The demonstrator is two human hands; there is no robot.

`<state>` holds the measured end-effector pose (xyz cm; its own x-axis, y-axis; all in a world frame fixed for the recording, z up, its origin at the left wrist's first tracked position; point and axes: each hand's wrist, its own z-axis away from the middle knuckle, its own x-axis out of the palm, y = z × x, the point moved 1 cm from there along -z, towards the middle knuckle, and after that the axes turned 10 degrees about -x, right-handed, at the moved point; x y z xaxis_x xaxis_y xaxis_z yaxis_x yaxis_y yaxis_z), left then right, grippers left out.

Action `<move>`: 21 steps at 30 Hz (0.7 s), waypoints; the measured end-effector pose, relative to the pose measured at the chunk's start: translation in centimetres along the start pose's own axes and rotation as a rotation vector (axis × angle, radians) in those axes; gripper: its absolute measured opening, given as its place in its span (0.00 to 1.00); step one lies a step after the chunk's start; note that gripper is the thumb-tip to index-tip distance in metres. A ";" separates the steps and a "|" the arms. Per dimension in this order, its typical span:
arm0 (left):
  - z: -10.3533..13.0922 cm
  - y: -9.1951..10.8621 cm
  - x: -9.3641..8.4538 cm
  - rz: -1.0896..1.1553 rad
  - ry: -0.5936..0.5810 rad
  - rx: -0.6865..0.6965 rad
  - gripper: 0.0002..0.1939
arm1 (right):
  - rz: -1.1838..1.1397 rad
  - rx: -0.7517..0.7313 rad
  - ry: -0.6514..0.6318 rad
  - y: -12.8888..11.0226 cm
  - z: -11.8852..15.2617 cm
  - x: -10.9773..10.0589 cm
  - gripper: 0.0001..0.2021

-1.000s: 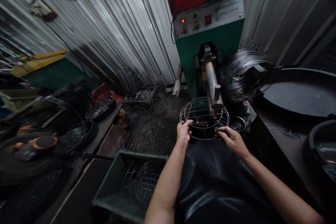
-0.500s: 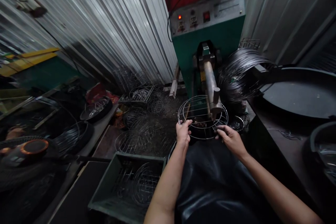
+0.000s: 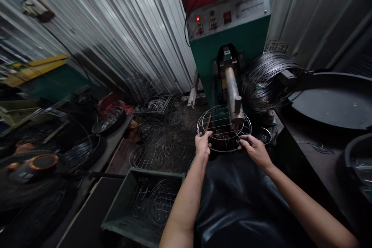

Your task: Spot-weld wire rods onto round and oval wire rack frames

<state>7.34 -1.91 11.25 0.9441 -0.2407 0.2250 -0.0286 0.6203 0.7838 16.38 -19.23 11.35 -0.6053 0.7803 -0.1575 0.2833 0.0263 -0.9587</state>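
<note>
A round wire rack [image 3: 218, 127], with a double ring and straight crossbars, lies roughly level in front of the green machine [image 3: 232, 33]. My left hand [image 3: 203, 145] is closed on the left part of its rim, thumb on top. At the right front rim, my right hand [image 3: 253, 149] pinches with thumb and fingers; a small dark piece seems to be at the fingertips, too small to name. Just above that part of the rim is the tip of the machine's thick metal arm [image 3: 234, 95]. Whether tip and wire touch, I cannot tell.
A coil of wire [image 3: 269, 81] stands right of the machine arm, beside a large dark pan [image 3: 328, 108]. At lower left, a green crate [image 3: 116, 217] contains wire racks. More wire pieces [image 3: 157, 139] lie behind it. A fan [image 3: 37, 162] is at far left.
The rack's front edge has risen slightly toward the machine arm's tip. My right hand has shifted a little up and inward with the rim; my left hand keeps its hold.
</note>
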 end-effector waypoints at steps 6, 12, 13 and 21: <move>-0.2 -0.1 0.1 0.013 0.005 -0.010 0.25 | 0.025 -0.018 0.003 0.0 -0.2 -0.1 0.15; 0.0 -0.2 0.3 0.025 0.015 -0.012 0.24 | 0.075 -0.047 0.054 0.1 -0.4 0.1 0.17; 0.0 -0.2 0.3 0.022 0.014 -0.018 0.23 | 0.078 -0.043 0.062 0.2 -0.4 0.1 0.17; 0.2 0.0 0.7 0.057 0.042 -0.032 0.23 | 0.029 -0.026 0.053 0.4 -0.8 0.6 0.10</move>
<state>7.91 -2.18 11.49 0.9542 -0.1732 0.2439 -0.0729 0.6562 0.7511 16.72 -18.21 11.09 -0.5562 0.8132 -0.1714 0.3196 0.0190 -0.9473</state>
